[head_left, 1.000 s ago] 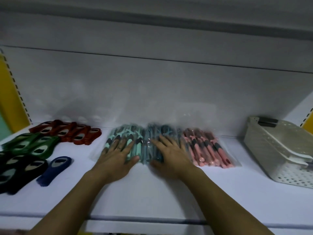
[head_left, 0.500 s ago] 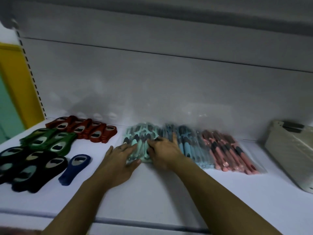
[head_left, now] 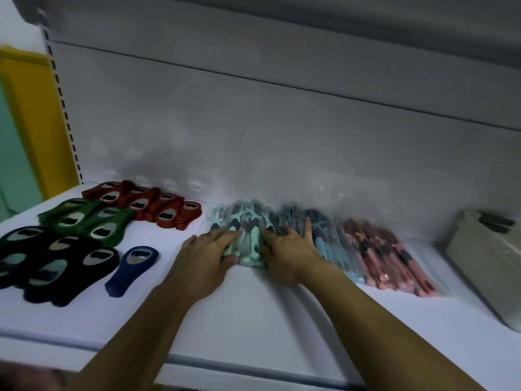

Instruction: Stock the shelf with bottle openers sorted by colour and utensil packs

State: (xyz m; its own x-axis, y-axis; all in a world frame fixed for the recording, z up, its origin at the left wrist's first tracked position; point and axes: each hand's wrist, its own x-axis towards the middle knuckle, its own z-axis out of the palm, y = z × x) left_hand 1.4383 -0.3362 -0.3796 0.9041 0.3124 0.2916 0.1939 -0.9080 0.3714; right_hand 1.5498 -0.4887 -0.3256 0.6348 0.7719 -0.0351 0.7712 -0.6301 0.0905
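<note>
Left hand (head_left: 203, 258) and right hand (head_left: 290, 249), fingers flat, flank the mint utensil packs (head_left: 248, 249); pressing inward evenly should square them.

Two arms in shot, and both are bare right down to the lower edge of the picture. The left forearm (head_left: 135, 328) is slim and tapers evenly to a narrow wrist. The right forearm (head_left: 380, 328) looks a touch broader. The left hand (head_left: 204, 256) is bare too, with long, slender fingers (head_left: 222, 235). The right hand (head_left: 287, 249) is bare as well, its back smooth in the dim light. Blur softens the fingertips, so the nails cannot be made out.
</note>
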